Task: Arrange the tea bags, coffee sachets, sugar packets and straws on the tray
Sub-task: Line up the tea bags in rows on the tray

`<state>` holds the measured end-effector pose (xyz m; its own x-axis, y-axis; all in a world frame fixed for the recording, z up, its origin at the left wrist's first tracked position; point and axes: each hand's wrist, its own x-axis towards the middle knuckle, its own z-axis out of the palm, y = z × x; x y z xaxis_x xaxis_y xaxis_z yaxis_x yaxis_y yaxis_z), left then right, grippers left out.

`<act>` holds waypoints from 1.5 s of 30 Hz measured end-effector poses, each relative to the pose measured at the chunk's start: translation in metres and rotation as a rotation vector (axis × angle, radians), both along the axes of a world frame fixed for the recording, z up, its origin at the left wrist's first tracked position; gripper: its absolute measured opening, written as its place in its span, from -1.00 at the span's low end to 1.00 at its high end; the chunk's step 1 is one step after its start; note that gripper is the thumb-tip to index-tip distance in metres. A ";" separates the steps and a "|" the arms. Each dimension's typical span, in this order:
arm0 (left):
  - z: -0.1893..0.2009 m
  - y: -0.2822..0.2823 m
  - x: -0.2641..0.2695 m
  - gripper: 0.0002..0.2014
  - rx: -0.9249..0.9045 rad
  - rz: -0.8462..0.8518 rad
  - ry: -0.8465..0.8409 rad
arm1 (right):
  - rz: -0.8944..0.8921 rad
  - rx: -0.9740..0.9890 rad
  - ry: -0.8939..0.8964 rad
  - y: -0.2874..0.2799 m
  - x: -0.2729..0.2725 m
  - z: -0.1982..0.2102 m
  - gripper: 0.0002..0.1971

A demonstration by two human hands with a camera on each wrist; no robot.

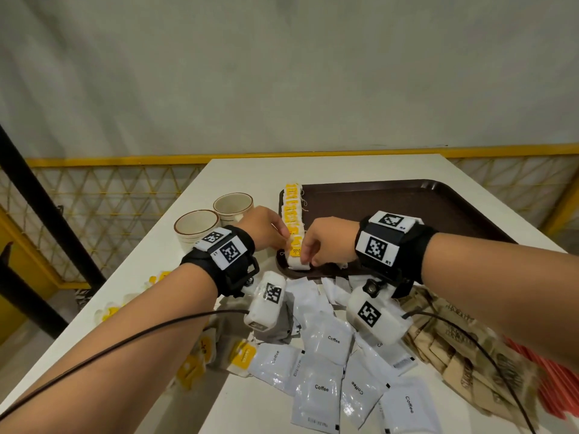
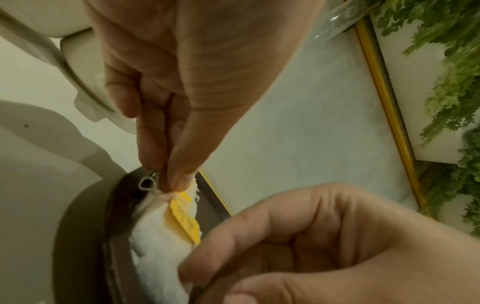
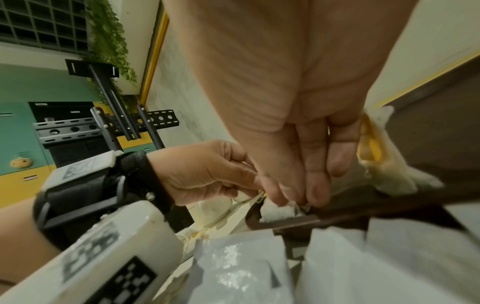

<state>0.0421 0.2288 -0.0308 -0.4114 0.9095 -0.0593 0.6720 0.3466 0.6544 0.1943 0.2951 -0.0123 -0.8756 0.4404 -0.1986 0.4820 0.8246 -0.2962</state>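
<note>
The left hand (image 1: 266, 228) pinched the nearest tea bag (image 1: 296, 256) at its top edge; the right hand (image 1: 326, 242) pinched its near end, fingers (image 3: 315, 191) together, at the tray (image 1: 407, 202) corner. Light, soft and easily torn, it probably wanted holding by the paper edges.

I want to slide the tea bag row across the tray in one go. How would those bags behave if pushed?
Probably badly as a unit. The tea bags look like soft, light paper pouches merely overlapping along the tray edge, so a push would likely buckle or scatter the row. Loose strings and yellow tags may snag. The left hand and right hand pinch one instead.
</note>
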 end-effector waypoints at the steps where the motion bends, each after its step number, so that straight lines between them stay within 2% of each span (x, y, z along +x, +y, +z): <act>1: 0.000 -0.001 0.000 -0.87 0.003 0.006 -0.007 | 0.000 -0.010 -0.002 0.001 0.000 -0.001 -0.79; 18: -0.006 0.005 0.006 -0.81 -0.062 0.043 0.055 | 0.013 -0.078 0.026 -0.004 0.004 -0.012 -0.62; 22: -0.006 0.003 0.005 -0.84 -0.082 0.023 0.032 | 0.013 -0.065 0.076 0.000 0.009 0.002 -0.72; 26: -0.002 0.000 0.003 -0.84 -0.055 0.022 0.061 | -0.146 -0.053 0.237 0.021 0.025 0.024 -0.87; 28: 0.000 0.000 0.004 -0.82 -0.056 0.008 0.061 | -0.204 -0.015 0.216 0.029 0.032 0.023 -0.91; 29: 0.001 0.001 0.005 -0.82 -0.064 0.000 0.060 | -0.205 0.006 0.159 0.031 0.034 0.020 -0.89; 31: 0.000 0.002 0.009 -0.82 -0.087 -0.006 0.070 | -0.194 0.038 0.027 0.029 0.032 0.008 -0.70; 34: -0.003 0.007 0.014 -0.80 -0.118 0.011 0.118 | -0.209 0.048 -0.013 0.023 0.024 -0.009 -0.49; 36: -0.004 0.009 0.017 -0.81 -0.132 0.015 0.140 | -0.199 0.090 0.002 0.021 0.018 -0.016 -0.55; 39: -0.001 0.012 0.019 -0.83 -0.156 0.000 0.161 | -0.206 0.105 0.054 0.025 0.020 -0.014 -0.78; 43: 0.006 0.009 0.016 -0.79 -0.131 -0.016 0.169 | -0.184 0.106 0.139 0.031 0.038 0.005 -0.83; 45: 0.007 0.007 0.014 -0.78 -0.150 -0.014 0.205 | -0.180 0.024 0.195 0.028 0.051 0.018 -0.83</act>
<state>0.0560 0.2358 -0.0236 -0.4160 0.9027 -0.1103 0.7908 0.4189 0.4463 0.2456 0.3230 0.0060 -0.8034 0.5950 -0.0215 0.5573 0.7388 -0.3790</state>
